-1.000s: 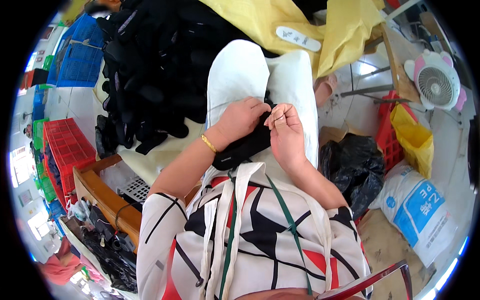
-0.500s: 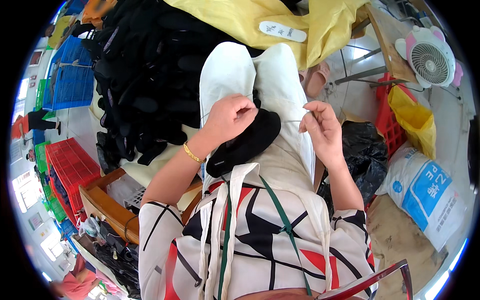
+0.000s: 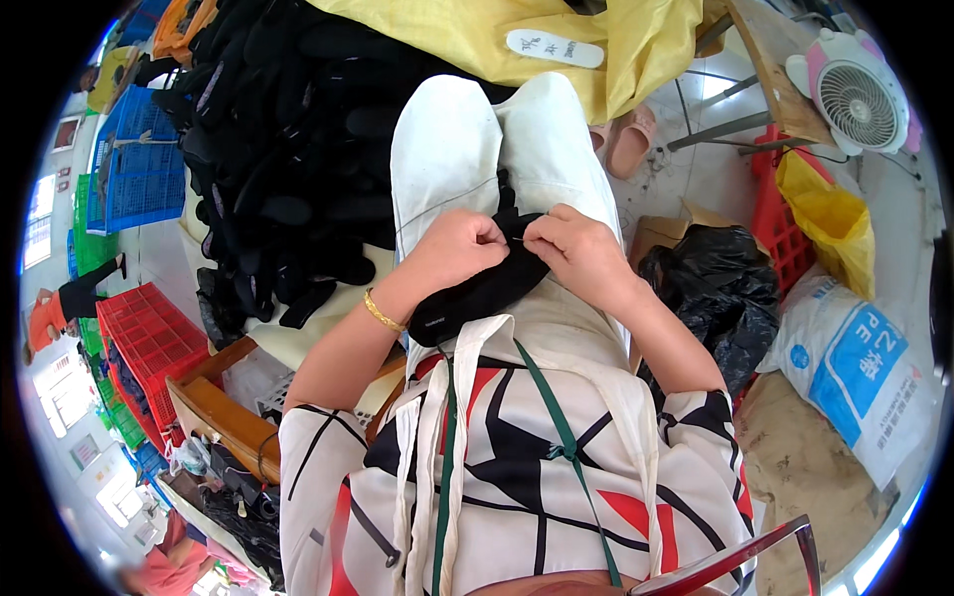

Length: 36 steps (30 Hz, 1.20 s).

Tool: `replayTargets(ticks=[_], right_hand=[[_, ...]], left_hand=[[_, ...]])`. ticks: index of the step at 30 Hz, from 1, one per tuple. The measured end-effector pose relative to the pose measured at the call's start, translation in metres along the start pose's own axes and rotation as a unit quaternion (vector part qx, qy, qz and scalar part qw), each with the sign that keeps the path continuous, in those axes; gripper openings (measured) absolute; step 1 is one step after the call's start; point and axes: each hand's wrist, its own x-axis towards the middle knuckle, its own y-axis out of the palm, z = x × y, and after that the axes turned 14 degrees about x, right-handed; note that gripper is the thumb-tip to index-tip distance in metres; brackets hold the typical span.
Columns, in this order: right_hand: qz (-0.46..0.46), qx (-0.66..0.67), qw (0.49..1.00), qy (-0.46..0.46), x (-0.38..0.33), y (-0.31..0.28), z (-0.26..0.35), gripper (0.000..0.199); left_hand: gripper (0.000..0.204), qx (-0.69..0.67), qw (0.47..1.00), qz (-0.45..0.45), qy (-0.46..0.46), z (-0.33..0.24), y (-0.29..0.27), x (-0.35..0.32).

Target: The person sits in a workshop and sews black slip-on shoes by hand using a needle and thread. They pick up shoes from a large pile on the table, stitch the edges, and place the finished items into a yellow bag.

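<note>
A black cloth shoe (image 3: 477, 292) with a small pale mark lies slantwise across my lap. At its upper edge my left hand (image 3: 457, 245) is closed, fingers pinching the cloth. My right hand (image 3: 579, 250) is close beside it, thumb and forefinger pinched on a thin needle (image 3: 518, 238) at the shoe's edge. A fine dark thread (image 3: 447, 205) runs over the white cloth covering my left knee. My palms hide part of the shoe's upper end.
A big heap of black shoes (image 3: 288, 129) lies ahead to the left. Beyond my knees is a yellow sheet (image 3: 447, 40) with a white insole (image 3: 555, 48). A black plastic bag (image 3: 720, 288), a white sack (image 3: 855, 372) and a fan (image 3: 861, 104) are at right; red (image 3: 149, 343) and blue crates (image 3: 141, 164) at left.
My right hand has come in from the right, where it was apart from the shoe, to its edge beside my left hand. My left hand has stayed near the same spot.
</note>
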Motion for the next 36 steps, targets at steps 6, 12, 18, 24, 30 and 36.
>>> replayTargets(ticks=[6, 12, 18, 24, 30, 36], right_hand=[[0.011, -0.157, 0.986, -0.054, 0.011, 0.014, -0.009, 0.005], [0.019, -0.114, 0.989, -0.088, 0.013, 0.013, -0.018, 0.007], [-0.01, -0.013, 0.997, -0.078, 0.012, 0.03, -0.02, 0.012], [-0.01, 0.163, 0.986, -0.026, 0.016, 0.027, -0.024, 0.007], [-0.038, -0.028, 0.998, 0.032, 0.006, 0.01, -0.043, 0.01], [-0.047, 0.083, 0.993, 0.071, 0.0, 0.007, -0.045, 0.01]], left_hand=[[0.013, -0.054, 0.999, -0.004, 0.003, 0.004, 0.001, -0.004], [0.012, -0.092, 0.996, 0.0, 0.007, 0.017, -0.001, 0.003], [0.015, -0.098, 0.994, -0.019, 0.038, 0.032, 0.012, 0.007], [0.014, -0.157, 0.988, 0.004, 0.0, 0.034, 0.015, 0.008], [0.014, -0.263, 0.961, 0.08, -0.025, 0.037, 0.016, 0.006], [0.02, -0.122, 0.992, 0.017, 0.013, 0.034, 0.023, 0.012]])
